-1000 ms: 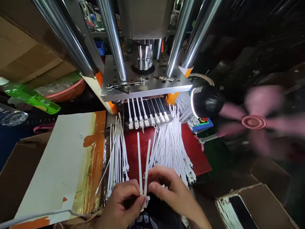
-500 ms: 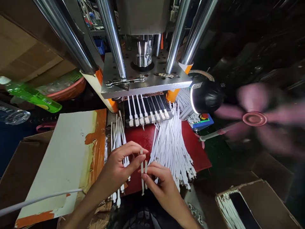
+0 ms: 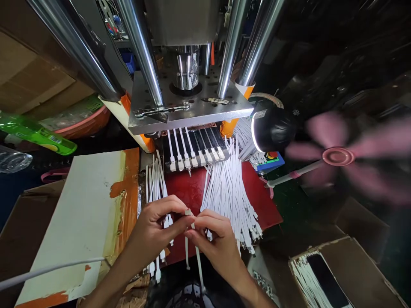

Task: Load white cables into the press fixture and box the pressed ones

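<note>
The left hand [image 3: 157, 222] and the right hand [image 3: 216, 233] meet just above the lap, thumbs and fingers pinching two white cables [image 3: 199, 267]; which hand grips which is hidden. The cables' lower ends dangle below the hands. Beyond is the red desk [image 3: 260, 192], with a small bunch [image 3: 156, 177] of cables to the left and a bigger pile [image 3: 227, 188] to the right. Farther back, more cables lie side by side across a black block [image 3: 166, 152], under the steel plate [image 3: 192, 115]. A lit lamp [image 3: 272, 128] and a blurred pink fan [image 3: 338, 156] stand right.
</note>
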Demonstrator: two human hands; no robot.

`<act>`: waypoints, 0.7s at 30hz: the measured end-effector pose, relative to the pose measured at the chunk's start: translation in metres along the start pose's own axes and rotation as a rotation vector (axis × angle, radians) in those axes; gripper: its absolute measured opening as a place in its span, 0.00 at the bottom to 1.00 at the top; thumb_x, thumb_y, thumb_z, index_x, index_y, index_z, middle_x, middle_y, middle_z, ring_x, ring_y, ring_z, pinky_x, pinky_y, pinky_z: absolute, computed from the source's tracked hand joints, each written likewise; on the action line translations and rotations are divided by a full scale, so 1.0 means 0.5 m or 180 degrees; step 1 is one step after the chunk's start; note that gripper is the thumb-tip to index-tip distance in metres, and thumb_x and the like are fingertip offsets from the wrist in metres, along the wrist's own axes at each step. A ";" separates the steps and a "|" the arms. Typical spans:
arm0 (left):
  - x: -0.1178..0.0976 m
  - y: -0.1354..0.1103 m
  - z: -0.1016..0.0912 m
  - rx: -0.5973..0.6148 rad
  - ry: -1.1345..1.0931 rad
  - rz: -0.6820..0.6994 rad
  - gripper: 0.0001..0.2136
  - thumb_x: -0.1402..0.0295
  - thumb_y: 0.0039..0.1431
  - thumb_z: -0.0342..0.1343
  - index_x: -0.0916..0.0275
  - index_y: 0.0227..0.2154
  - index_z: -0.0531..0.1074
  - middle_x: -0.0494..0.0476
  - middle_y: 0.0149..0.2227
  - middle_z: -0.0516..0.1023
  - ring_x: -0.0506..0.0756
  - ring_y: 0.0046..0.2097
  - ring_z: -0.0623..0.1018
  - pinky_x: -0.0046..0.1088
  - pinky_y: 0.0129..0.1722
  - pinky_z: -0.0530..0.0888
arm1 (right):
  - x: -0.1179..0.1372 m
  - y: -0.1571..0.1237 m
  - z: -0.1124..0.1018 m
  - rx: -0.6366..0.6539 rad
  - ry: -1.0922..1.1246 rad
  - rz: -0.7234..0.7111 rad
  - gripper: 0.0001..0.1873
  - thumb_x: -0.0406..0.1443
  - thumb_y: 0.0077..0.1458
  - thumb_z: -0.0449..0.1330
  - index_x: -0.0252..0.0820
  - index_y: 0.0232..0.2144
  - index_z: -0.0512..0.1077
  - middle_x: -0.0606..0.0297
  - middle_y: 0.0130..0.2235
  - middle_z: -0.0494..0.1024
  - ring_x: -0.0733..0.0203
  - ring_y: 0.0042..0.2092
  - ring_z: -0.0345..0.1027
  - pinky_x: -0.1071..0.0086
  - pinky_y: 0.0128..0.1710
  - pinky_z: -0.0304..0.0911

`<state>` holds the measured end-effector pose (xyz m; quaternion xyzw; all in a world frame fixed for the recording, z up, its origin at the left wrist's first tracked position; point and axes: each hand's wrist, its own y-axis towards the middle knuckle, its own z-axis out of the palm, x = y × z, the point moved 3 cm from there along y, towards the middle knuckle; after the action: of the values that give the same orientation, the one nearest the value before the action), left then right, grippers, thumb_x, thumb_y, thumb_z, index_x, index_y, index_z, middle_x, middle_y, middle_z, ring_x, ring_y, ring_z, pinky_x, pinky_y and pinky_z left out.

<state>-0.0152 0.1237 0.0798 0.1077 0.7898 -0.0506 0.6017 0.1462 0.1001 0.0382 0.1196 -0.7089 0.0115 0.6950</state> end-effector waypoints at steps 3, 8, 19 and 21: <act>0.001 0.019 -0.012 -0.0203 0.0313 0.0159 0.07 0.65 0.61 0.65 0.58 0.28 0.80 0.52 0.30 0.80 0.53 0.33 0.78 0.27 0.35 0.73 | -0.020 -0.009 0.014 0.0063 -0.0170 0.0202 0.08 0.34 0.62 0.63 0.42 0.29 0.75 0.71 0.27 0.67 0.65 0.30 0.62 0.72 0.32 0.58; 0.033 0.115 -0.053 -0.0846 0.0550 0.0139 0.08 0.62 0.62 0.63 0.59 0.30 0.77 0.48 0.29 0.77 0.50 0.30 0.74 0.25 0.33 0.70 | -0.032 -0.030 0.001 0.1295 -0.0325 0.0786 0.12 0.36 0.62 0.62 0.41 0.26 0.71 0.71 0.27 0.70 0.66 0.29 0.62 0.73 0.28 0.56; 0.065 0.340 -0.036 -0.1366 0.1887 0.0482 0.08 0.65 0.66 0.57 0.64 0.36 0.76 0.52 0.25 0.76 0.53 0.27 0.75 0.31 0.36 0.72 | 0.020 0.361 -0.183 0.1247 -0.1033 0.0118 0.26 0.55 0.59 0.64 0.42 0.22 0.66 0.74 0.22 0.60 0.68 0.25 0.49 0.72 0.25 0.47; 0.067 0.326 -0.040 -0.1401 0.1930 0.0568 0.12 0.65 0.68 0.55 0.67 0.47 0.75 0.55 0.30 0.79 0.54 0.28 0.77 0.32 0.36 0.74 | 0.000 0.412 -0.171 0.1178 -0.1089 -0.0037 0.27 0.55 0.59 0.64 0.41 0.22 0.66 0.72 0.23 0.63 0.68 0.26 0.52 0.72 0.26 0.49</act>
<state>-0.0050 0.2898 0.0612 0.0544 0.9114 0.2069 0.3515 0.1921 0.3155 0.0721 0.2491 -0.8014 0.1166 0.5312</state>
